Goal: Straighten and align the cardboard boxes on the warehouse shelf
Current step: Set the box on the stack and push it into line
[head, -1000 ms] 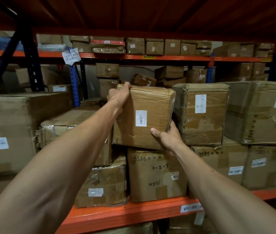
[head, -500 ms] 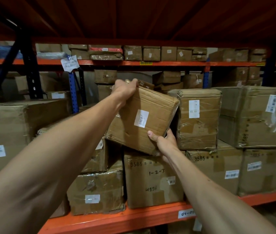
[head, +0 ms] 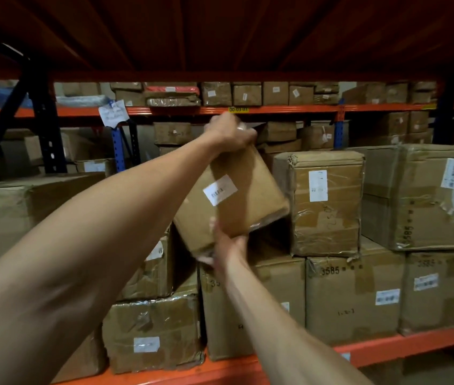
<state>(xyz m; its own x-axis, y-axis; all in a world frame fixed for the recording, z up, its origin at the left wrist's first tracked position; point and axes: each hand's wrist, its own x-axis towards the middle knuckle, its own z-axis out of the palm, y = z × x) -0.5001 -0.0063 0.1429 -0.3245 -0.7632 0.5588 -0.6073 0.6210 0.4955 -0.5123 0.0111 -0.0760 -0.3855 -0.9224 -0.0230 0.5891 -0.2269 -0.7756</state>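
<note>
A brown cardboard box [head: 234,201] with a white barcode label hangs tilted in mid-air above the stack, its top leaning left. My left hand [head: 230,133] grips its upper corner from above. My right hand [head: 227,245] holds its lower corner from underneath. Below it sits a taped box [head: 281,287] marked with black numbers. To its right stands a plastic-wrapped box [head: 328,204] with a white label. A dark gap shows between the held box and that one.
The orange shelf beam [head: 403,345] runs along the front below the stack. Large boxes stand at the left [head: 1,212] and right [head: 425,195]. A lower box [head: 153,332] with torn wrap sits front left. The deck of the level above is close overhead. More racks with boxes fill the background.
The box has come up off the stack and turned further clockwise onto its corner. My left hand rose with its top corner; my right hand slid under the lower corner.
</note>
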